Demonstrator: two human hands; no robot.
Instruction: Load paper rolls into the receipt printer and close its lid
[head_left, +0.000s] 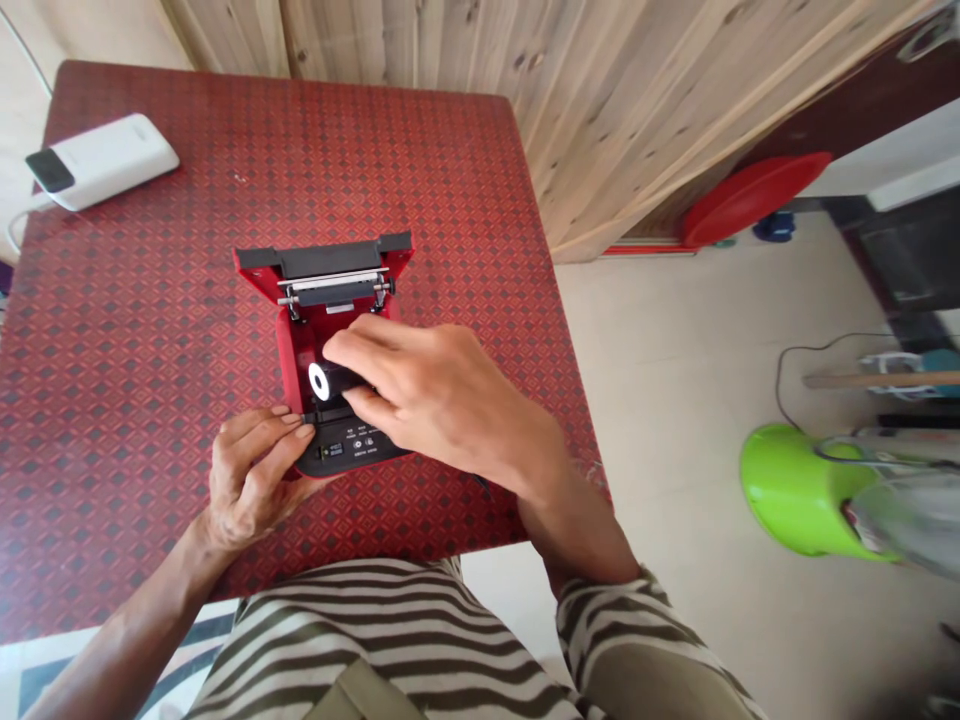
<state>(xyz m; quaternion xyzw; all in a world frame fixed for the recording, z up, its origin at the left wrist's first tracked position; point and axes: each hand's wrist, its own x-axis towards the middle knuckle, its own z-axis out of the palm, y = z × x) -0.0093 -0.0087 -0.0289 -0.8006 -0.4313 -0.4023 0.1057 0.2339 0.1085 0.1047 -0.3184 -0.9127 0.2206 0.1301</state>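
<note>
A small red and black printer stands on the patterned red table, its lid raised to show a roller and a metal bar. In my right hand, thumb and fingers pinch a black roll with a white end, held in the mouth of the printer's compartment. The hand hides the roll's far end and part of the control panel. My left hand grips the printer's front left corner, with fingertips on the edge beside the panel and the thumb mostly out of sight below.
A white power bank with a cable lies at the table's far left. Wood panelling rises behind the table. On the floor to the right are a green plastic bucket or stool, a wooden stick and loose cables.
</note>
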